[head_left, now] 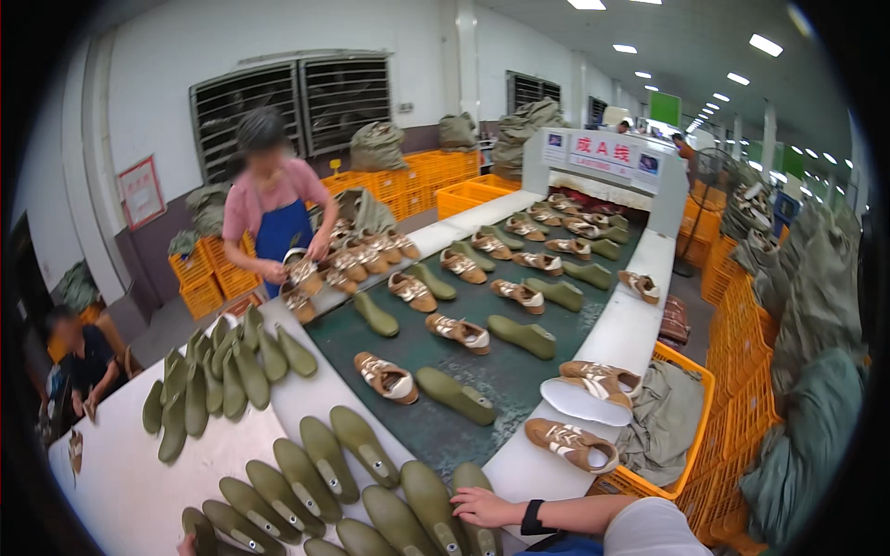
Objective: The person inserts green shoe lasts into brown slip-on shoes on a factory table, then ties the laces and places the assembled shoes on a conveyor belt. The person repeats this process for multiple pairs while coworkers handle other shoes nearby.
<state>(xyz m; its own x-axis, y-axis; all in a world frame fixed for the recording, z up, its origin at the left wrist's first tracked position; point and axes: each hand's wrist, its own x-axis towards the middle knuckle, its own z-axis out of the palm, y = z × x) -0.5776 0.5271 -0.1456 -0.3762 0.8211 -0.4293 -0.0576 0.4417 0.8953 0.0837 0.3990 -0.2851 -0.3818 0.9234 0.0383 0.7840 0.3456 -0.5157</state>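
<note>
Rows of olive-green shoe lasts lie on the white table just in front of me. My right hand, with a black band at the wrist, rests over the rightmost shoe last. Its fingers are stretched and slightly apart on the last's surface. At the lower left edge only a sliver of my left hand shows, beside the end shoe last; its fingers are mostly hidden. Ahead, brown-and-white sneakers and single green lasts stand in rows on the dark green conveyor belt.
Across the belt, a person in a blue apron handles sneakers. More lasts lie on the left of the white table. On the right ledge sit sneakers and a white insole-shaped sheet, beside an orange crate with grey cloth.
</note>
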